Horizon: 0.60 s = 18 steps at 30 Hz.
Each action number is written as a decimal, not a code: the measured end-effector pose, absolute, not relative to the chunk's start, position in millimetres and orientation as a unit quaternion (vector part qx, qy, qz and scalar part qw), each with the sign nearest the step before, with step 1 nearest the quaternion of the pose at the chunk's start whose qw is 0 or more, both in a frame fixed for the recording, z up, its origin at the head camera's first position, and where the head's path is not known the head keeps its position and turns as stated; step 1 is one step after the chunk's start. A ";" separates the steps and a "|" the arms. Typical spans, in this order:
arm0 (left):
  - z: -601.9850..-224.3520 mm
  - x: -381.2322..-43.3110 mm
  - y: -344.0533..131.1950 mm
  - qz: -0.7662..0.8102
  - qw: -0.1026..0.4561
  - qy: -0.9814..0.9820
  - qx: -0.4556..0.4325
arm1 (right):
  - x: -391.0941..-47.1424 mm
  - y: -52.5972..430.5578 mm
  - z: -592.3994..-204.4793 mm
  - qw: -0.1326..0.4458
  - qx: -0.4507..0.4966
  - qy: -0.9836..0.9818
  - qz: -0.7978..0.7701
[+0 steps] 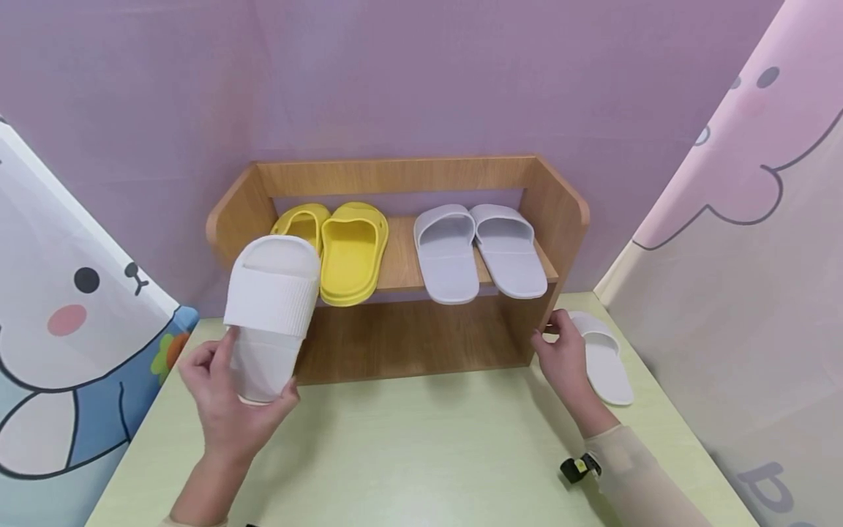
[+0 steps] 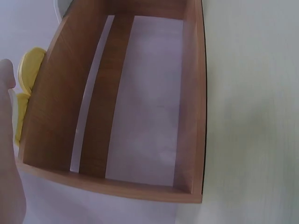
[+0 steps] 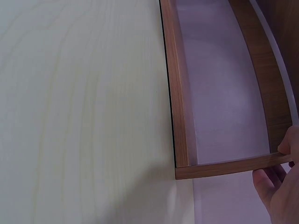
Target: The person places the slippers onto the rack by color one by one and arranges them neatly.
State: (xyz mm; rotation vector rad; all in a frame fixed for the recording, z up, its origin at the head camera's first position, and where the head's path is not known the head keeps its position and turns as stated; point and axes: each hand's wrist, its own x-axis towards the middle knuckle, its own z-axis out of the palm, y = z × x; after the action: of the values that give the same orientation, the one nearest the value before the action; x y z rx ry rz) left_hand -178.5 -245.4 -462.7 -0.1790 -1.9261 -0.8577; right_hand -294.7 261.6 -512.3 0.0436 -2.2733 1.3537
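Note:
My left hand (image 1: 227,402) holds a white slipper (image 1: 273,304) by its heel end, fingers along one edge and thumb at the other. The slipper is raised before the left end of a wooden shoe rack (image 1: 395,176), strap uppermost, and overlaps one yellow clog in the head view. At the rack's right end, my right hand (image 1: 566,359) pinches the front edge of the side panel (image 3: 233,165) between thumb and fingers. A second white slipper (image 1: 606,369) lies on the table just beyond that hand, partly hidden by it.
Yellow clogs (image 1: 352,256) stand on the left of the upper shelf, pale grey slippers (image 1: 448,263) on the right. Below is the lower compartment (image 1: 408,337). The rack stands on a light wooden table (image 1: 421,446), with patterned cloth walls (image 1: 421,80) behind and beside it.

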 end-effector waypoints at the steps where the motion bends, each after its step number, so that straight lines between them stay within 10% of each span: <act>1: -462.5 -179.7 -244.0 -0.354 0.497 -0.788 -0.083 | -294.8 261.6 -512.3 0.245 0.016 -0.833 0.495; 18: -464.0 -188.1 -218.2 -0.344 0.447 -0.797 -0.217 | -295.3 261.9 -513.6 0.244 0.012 -0.838 0.488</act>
State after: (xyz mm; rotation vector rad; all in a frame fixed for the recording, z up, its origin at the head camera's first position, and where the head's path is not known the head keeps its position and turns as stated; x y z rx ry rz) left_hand -188.1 -218.2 -464.0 -0.5383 -1.9736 -0.8509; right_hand -295.3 261.9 -513.6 0.0335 -2.2879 1.3335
